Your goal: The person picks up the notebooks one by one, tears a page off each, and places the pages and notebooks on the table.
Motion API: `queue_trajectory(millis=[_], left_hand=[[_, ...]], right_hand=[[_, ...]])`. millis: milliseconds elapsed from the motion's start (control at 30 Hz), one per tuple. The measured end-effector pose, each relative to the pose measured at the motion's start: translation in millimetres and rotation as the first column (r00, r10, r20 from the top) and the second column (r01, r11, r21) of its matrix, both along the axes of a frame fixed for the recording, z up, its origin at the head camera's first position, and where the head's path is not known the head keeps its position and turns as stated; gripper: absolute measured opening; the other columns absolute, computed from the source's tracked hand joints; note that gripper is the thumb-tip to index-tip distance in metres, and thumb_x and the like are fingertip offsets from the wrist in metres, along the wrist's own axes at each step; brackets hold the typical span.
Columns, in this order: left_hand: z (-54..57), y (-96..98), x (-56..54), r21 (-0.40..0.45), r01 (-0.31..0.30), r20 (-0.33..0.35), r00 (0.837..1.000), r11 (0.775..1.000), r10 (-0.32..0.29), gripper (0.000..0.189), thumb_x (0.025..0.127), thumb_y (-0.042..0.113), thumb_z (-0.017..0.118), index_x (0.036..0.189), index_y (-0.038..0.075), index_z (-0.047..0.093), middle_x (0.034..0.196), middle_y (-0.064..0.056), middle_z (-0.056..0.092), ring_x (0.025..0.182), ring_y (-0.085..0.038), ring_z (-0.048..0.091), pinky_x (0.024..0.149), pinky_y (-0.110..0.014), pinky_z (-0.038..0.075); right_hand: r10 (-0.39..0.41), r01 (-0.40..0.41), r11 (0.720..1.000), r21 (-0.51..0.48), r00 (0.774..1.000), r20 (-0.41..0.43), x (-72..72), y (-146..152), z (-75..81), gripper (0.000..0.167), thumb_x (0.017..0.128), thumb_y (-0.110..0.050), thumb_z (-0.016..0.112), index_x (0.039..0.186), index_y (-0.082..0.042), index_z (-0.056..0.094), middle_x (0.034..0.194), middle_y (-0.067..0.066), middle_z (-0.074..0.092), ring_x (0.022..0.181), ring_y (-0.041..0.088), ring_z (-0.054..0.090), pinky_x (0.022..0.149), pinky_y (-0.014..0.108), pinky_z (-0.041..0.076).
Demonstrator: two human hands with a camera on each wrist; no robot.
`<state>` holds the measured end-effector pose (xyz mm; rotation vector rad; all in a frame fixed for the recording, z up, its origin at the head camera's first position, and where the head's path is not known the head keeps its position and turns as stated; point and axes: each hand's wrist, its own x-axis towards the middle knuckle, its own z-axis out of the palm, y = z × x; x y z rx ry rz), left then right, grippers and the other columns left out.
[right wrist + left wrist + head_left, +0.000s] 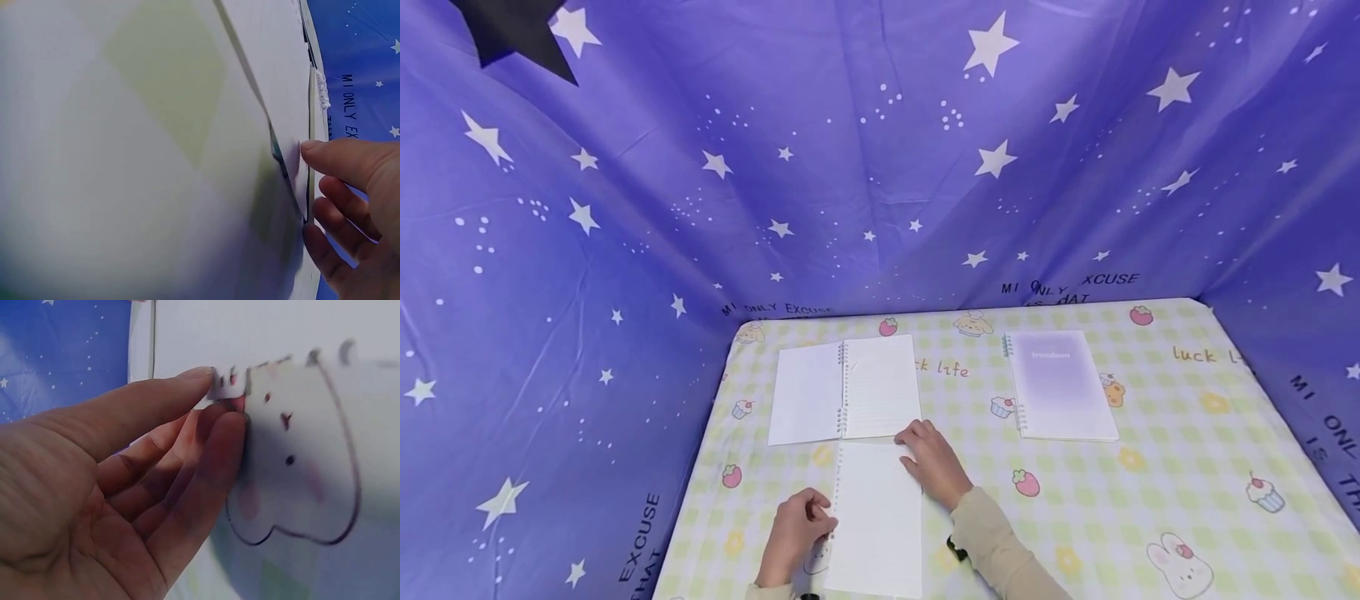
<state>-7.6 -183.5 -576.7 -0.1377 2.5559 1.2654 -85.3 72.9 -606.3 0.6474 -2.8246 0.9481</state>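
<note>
Left hand (796,525) and right hand (936,463) pinch punched paper (878,521); spread notebook (882,387) abutting beyond, purple notebook (1062,396) rightward

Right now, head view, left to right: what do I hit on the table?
Left hand → punched paper → right hand → purple notebook. Open notebook left out: its span overlaps the first three.

Cannot make out the tiny, faint mark (856,365) in the upper notebook (883,396), nor follow the right sleeve (1003,546) past the head view's lower edge.
</note>
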Motion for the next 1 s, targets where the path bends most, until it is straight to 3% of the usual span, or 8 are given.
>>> queue_trajectory(millis=[167, 333, 500, 667, 800, 1000], left_hand=[[6.2, -6.9, -15.2, -0.067, -0.043, -0.017, 0.999, 0.997, 0.042, 0.017, 0.078, 0.006, 0.077, 0.092, 0.002, 0.067, 0.072, 0.002, 0.060, 0.064, -0.011, 0.054, 0.055, -0.021, 0.045], [14.6, -17.4, -32.5, -0.146, -0.063, -0.100, 0.994, 0.987, 0.048, 0.014, 0.080, 0.006, 0.076, 0.090, 0.004, 0.068, 0.073, 0.001, 0.060, 0.064, -0.011, 0.053, 0.055, -0.021, 0.044], [21.0, -29.0, -48.5, -0.208, -0.122, -0.191, 0.978, 0.970, 0.082, 0.009, 0.082, 0.005, 0.074, 0.088, 0.005, 0.067, 0.074, 0.001, 0.061, 0.065, -0.010, 0.053, 0.055, -0.023, 0.045], [19.6, -37.0, -64.1, -0.251, -0.200, -0.240, 0.961, 0.947, 0.139, 0.008, 0.085, 0.007, 0.073, 0.086, 0.006, 0.065, 0.076, -0.001, 0.063, 0.070, -0.013, 0.058, 0.063, -0.027, 0.047], [15.3, -39.2, -76.2, -0.268, -0.254, -0.263, 0.947, 0.929, 0.183, 0.010, 0.086, 0.008, 0.073, 0.093, 0.002, 0.070, 0.080, -0.005, 0.068, 0.074, -0.019, 0.063, 0.066, -0.033, 0.051], [10.7, -44.3, -87.6, -0.247, -0.289, -0.266, 0.938, 0.925, 0.222, 0.019, 0.088, 0.011, 0.071, 0.104, 0.002, 0.073, 0.087, -0.010, 0.071, 0.081, -0.024, 0.066, 0.070, -0.040, 0.054]], right_hand=[[0.015, -0.016, 1.000, -0.017, 0.998, -0.060, -6.2, -5.5, 1.5, 0.025, 0.083, -0.012, 0.079, 0.106, -0.011, 0.069, 0.100, -0.003, 0.061, 0.095, 0.015, 0.052, 0.086, 0.032, 0.050], [0.024, -0.024, 1.000, 0.002, 0.991, -0.128, -13.7, -19.1, 7.2, 0.027, 0.080, -0.014, 0.081, 0.105, -0.010, 0.069, 0.099, -0.002, 0.061, 0.092, 0.015, 0.053, 0.084, 0.031, 0.050], [0.037, -0.033, 0.999, 0.043, 0.993, -0.111, -22.1, -41.3, 19.6, 0.030, 0.082, -0.017, 0.081, 0.108, -0.009, 0.068, 0.102, -0.001, 0.061, 0.095, 0.016, 0.053, 0.085, 0.031, 0.050], [0.062, -0.054, 0.994, 0.094, 0.994, -0.092, -27.5, -60.0, 26.9, 0.033, 0.083, -0.020, 0.080, 0.111, -0.009, 0.067, 0.104, -0.001, 0.061, 0.096, 0.016, 0.053, 0.086, 0.030, 0.050], [0.080, -0.068, 0.991, 0.113, 0.992, -0.102, -31.1, -67.2, 27.0, 0.035, 0.083, -0.021, 0.080, 0.112, -0.007, 0.067, 0.104, 0.001, 0.060, 0.096, 0.017, 0.053, 0.085, 0.030, 0.050], [0.053, -0.039, 0.984, 0.171, 0.995, -0.079, -38.4, -76.5, 20.1, 0.039, 0.082, -0.023, 0.081, 0.115, -0.007, 0.066, 0.108, 0.002, 0.060, 0.101, 0.017, 0.055, 0.086, 0.030, 0.050]])
